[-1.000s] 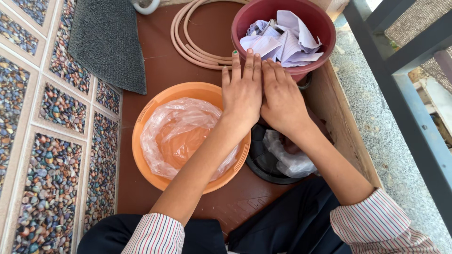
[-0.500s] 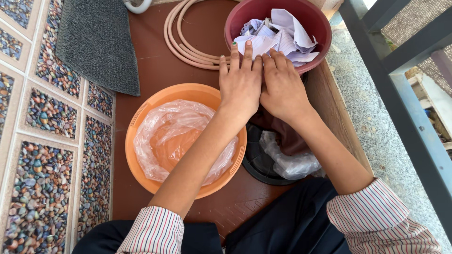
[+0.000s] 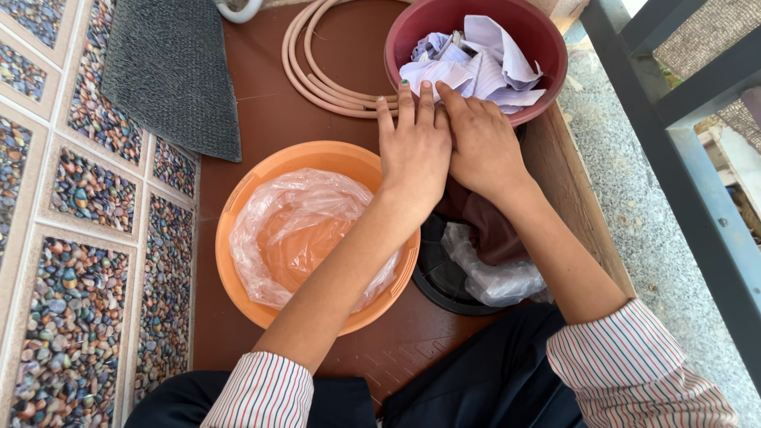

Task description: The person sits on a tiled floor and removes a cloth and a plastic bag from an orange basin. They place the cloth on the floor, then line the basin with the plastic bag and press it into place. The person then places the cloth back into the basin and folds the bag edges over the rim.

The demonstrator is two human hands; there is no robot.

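My left hand [image 3: 414, 150] and my right hand [image 3: 482, 147] lie flat side by side, palms down, fingers stretched out and touching the near rim of a maroon bowl [image 3: 555, 55] full of crumpled white paper [image 3: 483, 63]. Beneath the palms is a dark maroon piece [image 3: 483, 226] that hangs over a black bowl [image 3: 444, 277] holding a clear plastic bag [image 3: 495, 273]. Neither hand grips anything that I can see. Left of my left forearm stands an orange basin [image 3: 261, 170] lined with a clear plastic bag [image 3: 293, 230].
A coiled beige hose [image 3: 317, 71] lies on the brown floor behind the basin. A grey mat [image 3: 174, 71] covers the far left, over pebble-patterned tiles [image 3: 79, 277]. A wooden edge [image 3: 571, 182] and a blue-grey metal railing [image 3: 697, 182] bound the right side.
Both hands have stayed flat and together, shifting only slightly toward the maroon bowl. The camera view has moved a little.
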